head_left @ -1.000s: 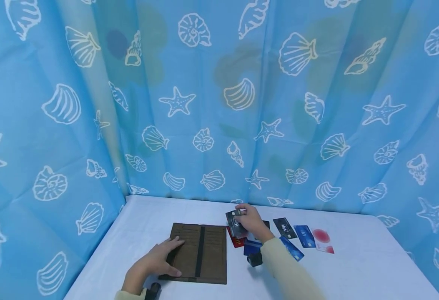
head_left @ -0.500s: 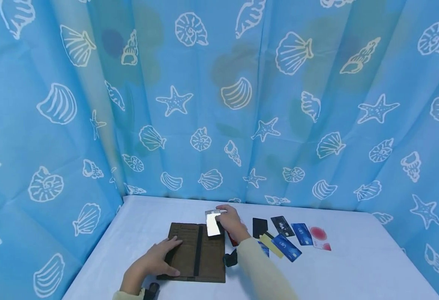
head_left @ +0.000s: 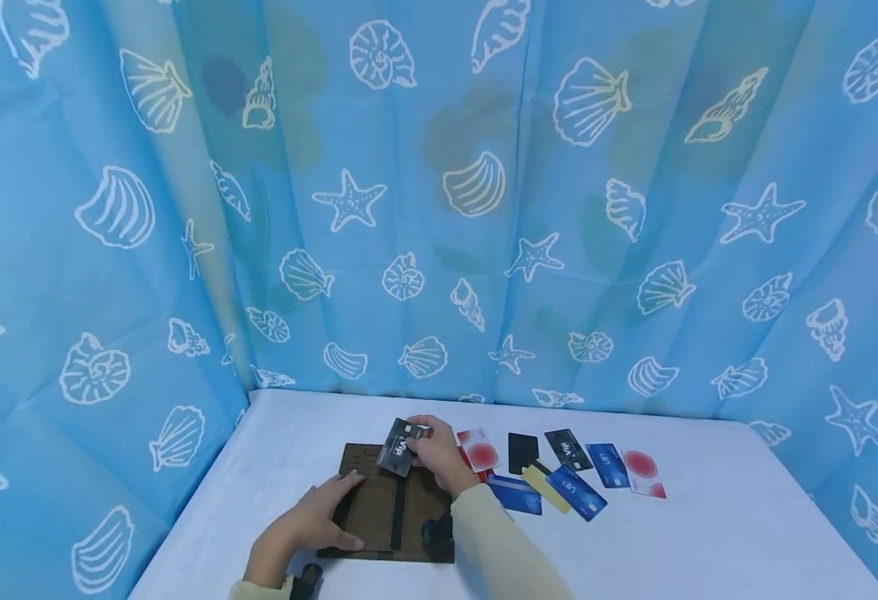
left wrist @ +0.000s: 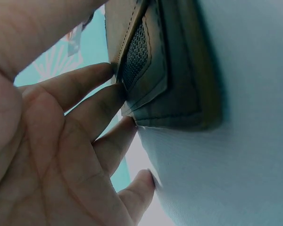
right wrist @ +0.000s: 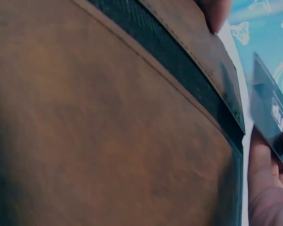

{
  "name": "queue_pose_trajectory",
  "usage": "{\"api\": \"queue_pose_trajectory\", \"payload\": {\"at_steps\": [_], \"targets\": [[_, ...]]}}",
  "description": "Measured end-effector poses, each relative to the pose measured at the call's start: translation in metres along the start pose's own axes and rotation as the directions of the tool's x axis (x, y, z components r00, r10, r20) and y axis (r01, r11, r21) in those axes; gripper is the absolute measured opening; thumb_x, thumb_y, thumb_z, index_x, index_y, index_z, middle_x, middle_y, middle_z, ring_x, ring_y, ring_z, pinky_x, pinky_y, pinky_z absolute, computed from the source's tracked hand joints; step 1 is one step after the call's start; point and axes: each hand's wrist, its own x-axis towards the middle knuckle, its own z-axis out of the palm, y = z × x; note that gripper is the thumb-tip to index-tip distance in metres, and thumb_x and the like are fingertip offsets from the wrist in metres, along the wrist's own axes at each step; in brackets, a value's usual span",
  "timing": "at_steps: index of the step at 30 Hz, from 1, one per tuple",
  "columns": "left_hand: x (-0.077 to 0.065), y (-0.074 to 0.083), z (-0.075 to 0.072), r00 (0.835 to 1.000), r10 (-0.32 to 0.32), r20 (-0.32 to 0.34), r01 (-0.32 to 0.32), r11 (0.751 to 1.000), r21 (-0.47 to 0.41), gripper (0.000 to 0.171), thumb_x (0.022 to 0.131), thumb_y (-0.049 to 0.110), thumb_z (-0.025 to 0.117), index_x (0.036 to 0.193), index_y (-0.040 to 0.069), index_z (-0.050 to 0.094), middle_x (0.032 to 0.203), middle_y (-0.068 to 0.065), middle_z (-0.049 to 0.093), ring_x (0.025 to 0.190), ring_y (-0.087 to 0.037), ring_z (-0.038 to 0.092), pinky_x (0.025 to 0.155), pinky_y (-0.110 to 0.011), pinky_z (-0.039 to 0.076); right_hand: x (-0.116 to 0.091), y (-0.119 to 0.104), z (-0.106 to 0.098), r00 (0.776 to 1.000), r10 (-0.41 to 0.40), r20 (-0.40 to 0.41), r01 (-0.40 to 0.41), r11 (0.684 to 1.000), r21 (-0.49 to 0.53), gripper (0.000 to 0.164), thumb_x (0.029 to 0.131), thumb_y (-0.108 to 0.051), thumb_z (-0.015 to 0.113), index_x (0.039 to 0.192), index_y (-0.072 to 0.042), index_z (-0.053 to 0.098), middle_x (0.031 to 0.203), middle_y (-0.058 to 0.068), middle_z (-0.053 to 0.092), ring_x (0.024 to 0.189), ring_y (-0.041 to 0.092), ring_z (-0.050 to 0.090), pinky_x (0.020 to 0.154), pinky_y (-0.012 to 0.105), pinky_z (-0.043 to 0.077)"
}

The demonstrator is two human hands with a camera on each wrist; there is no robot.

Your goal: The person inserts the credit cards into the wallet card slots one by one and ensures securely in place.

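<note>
A brown wallet (head_left: pixel 367 521) lies spread flat on the white table, with a black elastic band (head_left: pixel 398 517) down its middle. My left hand (head_left: pixel 309 515) rests on its left edge, fingers extended; in the left wrist view those fingertips (left wrist: pixel 125 89) touch the edge beside a mesh-lined pocket (left wrist: pixel 137 52). My right hand (head_left: pixel 439 454) pinches a black VIP card (head_left: pixel 395 448) over the wallet's upper part. The right wrist view has the card (right wrist: pixel 269 103) tilted between thumb and fingers, just past the wallet's far edge, while the brown leather (right wrist: pixel 108 117) fills most of the picture.
Right of the wallet lie several loose cards: a pink-and-white card (head_left: pixel 474 442) over red, a black card (head_left: pixel 523 454), another black VIP card (head_left: pixel 568 450), blue cards (head_left: pixel 607 465), a yellow card (head_left: pixel 551 493) and a red-circle card (head_left: pixel 643 475). A blue shell-patterned curtain (head_left: pixel 423 308) stands behind.
My right hand has carried the black card leftward from the loose cards to above the wallet, turning it on the way. My left hand has stayed on the wallet's edge.
</note>
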Motion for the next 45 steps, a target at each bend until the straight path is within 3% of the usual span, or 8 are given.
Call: {"api": "queue_pose_trajectory", "payload": {"at_steps": [8,11,17,22,29,36,45], "targets": [[0.000,0.001,-0.004,1.000,0.006,-0.011,-0.006,1.000,-0.005,0.093,0.065,0.027,0.092,0.145,0.012,0.047,0.153,-0.022,0.041,0.143,-0.046,0.033,0.117,-0.070,0.018,-0.001,0.003,0.011,1.000,0.004,0.018,-0.004,1.000,0.018,0.032,0.095,-0.004,0.060,0.127,-0.006,0.054,0.114,0.018,0.061,0.092,0.024,0.063,0.069,0.027,0.060],[0.000,0.000,-0.002,1.000,0.012,-0.005,-0.012,1.000,-0.009,0.092,0.066,0.026,0.092,0.145,0.011,0.047,0.152,-0.023,0.042,0.142,-0.046,0.034,0.117,-0.070,0.018,-0.002,0.007,0.014,1.000,0.002,0.023,-0.002,1.000,-0.004,0.031,0.096,-0.005,0.060,0.127,-0.007,0.054,0.117,0.018,0.061,0.093,0.023,0.062,0.072,0.028,0.061],[0.001,-0.002,-0.002,1.000,0.000,-0.006,0.000,1.000,-0.007,0.095,0.065,0.027,0.093,0.146,0.009,0.046,0.151,-0.023,0.043,0.142,-0.046,0.034,0.117,-0.070,0.018,-0.003,0.011,0.018,0.994,-0.077,0.084,0.083,0.994,-0.075,0.029,0.095,-0.003,0.060,0.124,-0.007,0.055,0.111,0.016,0.062,0.092,0.022,0.064,0.085,0.040,0.062],[-0.001,-0.003,-0.003,1.000,-0.007,0.010,0.007,1.000,-0.001,0.099,0.067,0.028,0.092,0.148,0.007,0.042,0.152,-0.023,0.042,0.143,-0.045,0.035,0.118,-0.069,0.017,-0.006,0.010,0.019,0.990,-0.091,0.110,0.105,0.987,-0.123,0.028,0.095,-0.004,0.061,0.122,-0.010,0.058,0.101,0.011,0.058,0.087,0.020,0.062,0.083,0.038,0.062],[-0.001,-0.003,-0.002,1.000,0.019,-0.004,-0.019,1.000,-0.008,0.098,0.067,0.028,0.092,0.148,0.007,0.042,0.152,-0.022,0.042,0.143,-0.044,0.035,0.119,-0.067,0.018,-0.007,0.012,0.018,0.974,-0.176,0.139,0.204,0.952,-0.227,0.026,0.095,-0.005,0.063,0.120,-0.010,0.062,0.096,0.011,0.060,0.082,0.019,0.060,0.078,0.035,0.062],[0.000,-0.003,0.001,1.000,-0.025,-0.008,0.025,1.000,0.010,0.098,0.066,0.029,0.093,0.147,0.008,0.043,0.152,-0.022,0.043,0.143,-0.044,0.033,0.118,-0.067,0.019,-0.008,0.015,0.021,0.955,-0.232,0.185,0.280,0.910,-0.305,0.026,0.095,-0.008,0.063,0.120,-0.005,0.065,0.080,0.006,0.057,0.068,0.017,0.052,0.061,0.028,0.049],[0.000,0.000,0.000,1.000,-0.017,-0.003,0.017,1.000,0.025,0.097,0.066,0.030,0.092,0.147,0.008,0.044,0.152,-0.022,0.043,0.144,-0.044,0.033,0.119,-0.067,0.018,-0.010,0.017,0.021,0.951,-0.240,0.197,0.294,0.897,-0.330,0.026,0.093,-0.007,0.064,0.119,-0.005,0.067,0.078,0.002,0.054,0.068,0.015,0.049,0.061,0.025,0.045]]}}
